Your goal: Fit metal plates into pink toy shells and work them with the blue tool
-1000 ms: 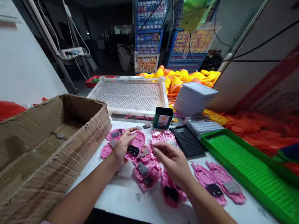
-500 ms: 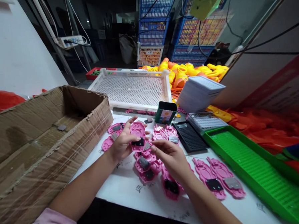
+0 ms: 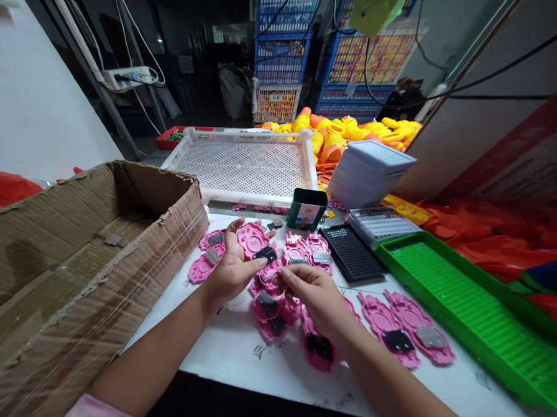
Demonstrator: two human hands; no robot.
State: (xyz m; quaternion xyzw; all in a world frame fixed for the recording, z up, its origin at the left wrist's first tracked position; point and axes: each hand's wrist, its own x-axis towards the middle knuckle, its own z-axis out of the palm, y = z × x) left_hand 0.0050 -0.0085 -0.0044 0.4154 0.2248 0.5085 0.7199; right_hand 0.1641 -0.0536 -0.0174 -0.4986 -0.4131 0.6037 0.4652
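Note:
My left hand (image 3: 230, 270) holds a pink plastic shell (image 3: 253, 239), thumb along its lower side. A small black plate (image 3: 265, 254) sits in the shell's lower end. Just below and to the right, my right hand (image 3: 310, 288) has its thumb and index finger pinched at the edge of the pink parts; whatever lies between those fingertips is hidden. Under both hands lie overlapping pink shells (image 3: 268, 305) with dark plates. Two more shells (image 3: 307, 250) rest beyond my right hand, and others with grey plates (image 3: 212, 255) lie left of my left hand.
A cardboard box (image 3: 167, 230) flanks the left side. On the right are a green tray (image 3: 476, 329), a black perforated tray (image 3: 353, 254) and pink shells (image 3: 410, 317). A dark green container (image 3: 307, 208) stands ahead, before a white mesh tray (image 3: 243, 167).
The held pink shell has turned, its lower end swinging rightward. A grey plate seen near my right fingertips is no longer visible. My right hand has barely moved.

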